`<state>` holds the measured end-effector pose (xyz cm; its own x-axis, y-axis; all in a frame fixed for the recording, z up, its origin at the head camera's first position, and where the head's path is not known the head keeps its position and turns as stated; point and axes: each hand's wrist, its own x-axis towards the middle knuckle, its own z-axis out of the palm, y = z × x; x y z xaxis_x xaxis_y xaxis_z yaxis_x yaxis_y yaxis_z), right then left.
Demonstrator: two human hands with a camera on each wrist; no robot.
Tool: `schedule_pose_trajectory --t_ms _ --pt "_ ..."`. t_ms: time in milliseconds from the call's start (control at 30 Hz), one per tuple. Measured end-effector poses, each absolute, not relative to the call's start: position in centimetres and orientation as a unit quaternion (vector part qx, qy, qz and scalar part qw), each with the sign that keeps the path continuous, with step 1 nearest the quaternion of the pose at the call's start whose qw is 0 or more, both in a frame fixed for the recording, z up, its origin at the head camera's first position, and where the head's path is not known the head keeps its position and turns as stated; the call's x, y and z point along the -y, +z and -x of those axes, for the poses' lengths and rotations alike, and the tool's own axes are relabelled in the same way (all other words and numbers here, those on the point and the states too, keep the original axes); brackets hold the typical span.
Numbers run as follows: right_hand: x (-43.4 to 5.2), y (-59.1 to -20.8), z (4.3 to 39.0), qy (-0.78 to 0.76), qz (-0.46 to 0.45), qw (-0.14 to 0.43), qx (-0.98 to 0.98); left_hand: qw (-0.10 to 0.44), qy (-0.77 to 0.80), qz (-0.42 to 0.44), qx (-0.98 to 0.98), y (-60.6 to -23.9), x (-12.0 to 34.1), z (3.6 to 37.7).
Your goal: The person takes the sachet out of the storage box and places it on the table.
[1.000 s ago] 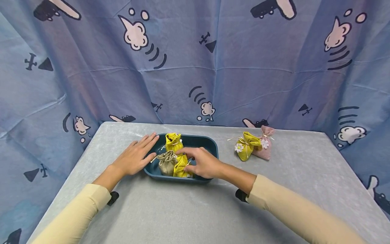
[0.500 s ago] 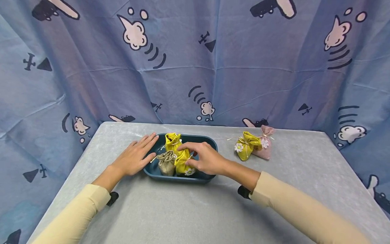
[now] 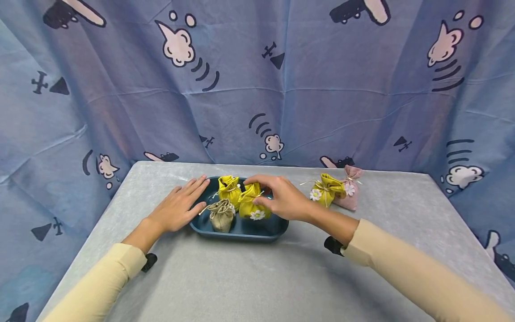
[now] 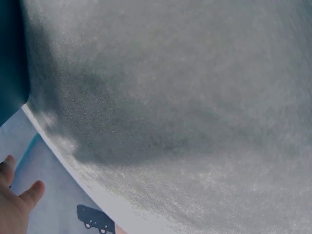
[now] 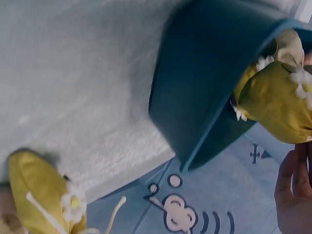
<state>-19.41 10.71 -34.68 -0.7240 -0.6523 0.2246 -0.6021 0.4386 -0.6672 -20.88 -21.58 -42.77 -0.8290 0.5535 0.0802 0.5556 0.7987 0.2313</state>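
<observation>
A dark teal tray [image 3: 241,230] sits mid-table. It holds a beige drawstring pouch [image 3: 221,215] and a yellow pouch [image 3: 229,187] at the back. My right hand [image 3: 277,200] pinches a second yellow pouch with a daisy [image 3: 251,207] by its neck, lifted over the tray's middle. The right wrist view shows this yellow pouch [image 5: 275,106] above the tray [image 5: 204,87], with my fingers [image 5: 292,187] at the edge. My left hand [image 3: 179,204] lies flat against the tray's left rim. Its fingers [image 4: 17,202] show low in the left wrist view.
To the right of the tray lie a yellow daisy pouch [image 3: 326,192] and a pink pouch [image 3: 349,194] side by side. The grey table [image 3: 257,277] is fenced by a blue cartoon-print curtain [image 3: 257,80] at the back and sides.
My right hand has taken the yellow daisy pouch at the tray's front, lifted it and carried it back and right. The left hand has stayed on the rim.
</observation>
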Motion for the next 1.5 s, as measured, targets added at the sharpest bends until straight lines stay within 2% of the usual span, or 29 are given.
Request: schedule_pose_trajectory --t_ms 267,1167,1500 --pt "-12.4 -33.5 20.0 -0.378 0.343 0.002 -0.86 0.001 -0.124 0.291 0.949 -42.9 21.6 20.8" --pt "-17.7 -33.2 21.7 -0.352 0.225 -0.094 -0.904 -0.002 -0.123 0.287 0.95 -42.8 21.5 20.8" --pt "-19.3 -33.9 21.8 -0.357 0.195 -0.088 -0.909 -0.001 -0.122 0.288 0.95 -42.7 21.5 20.9"
